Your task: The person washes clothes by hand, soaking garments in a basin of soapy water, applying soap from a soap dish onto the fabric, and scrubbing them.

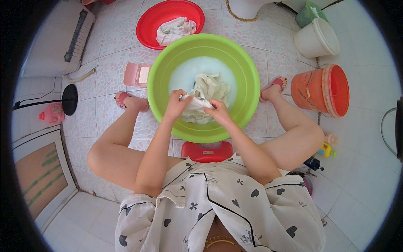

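A large green plastic basin (160,107) stands between my feet, with sudsy, pale-blue water (185,74) in it. A wet white garment (212,86) lies bunched in the water and up towards my hands. My left hand (178,104) pinches the near part of the fabric from the left side. From the right, my right hand (218,111) grips the same part between thumb and fingers, so a strip is stretched between both hands. Beyond the green basin, a red basin (146,25) holds another crumpled white garment (176,31).
An open pink soap box (130,74) with a pale bar lies left of the green basin. A red stool (206,154) is under me. An orange bucket (310,89) and a white bucket (310,39) stand at right. A pink bottle (53,113) is at far left.
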